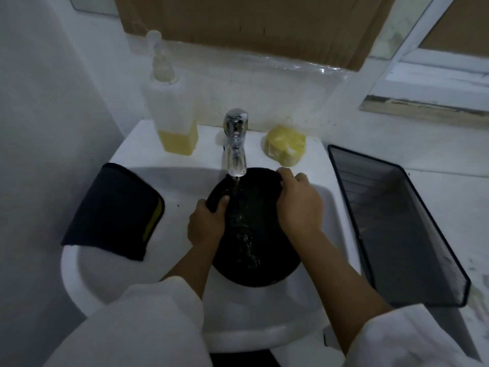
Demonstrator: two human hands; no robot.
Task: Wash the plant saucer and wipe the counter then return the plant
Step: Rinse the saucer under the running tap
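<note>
A round black plant saucer is tilted in the white sink under the chrome tap, and water runs down its face. My left hand grips the saucer's left rim, thumb on the inner face. My right hand grips the upper right rim with fingers curled over the edge. The plant is out of view.
A dark folded cloth with a yellow stripe hangs over the sink's left edge. A soap dispenser with yellow liquid and a yellow sponge stand behind the basin. A black mesh basket sits on the counter at right.
</note>
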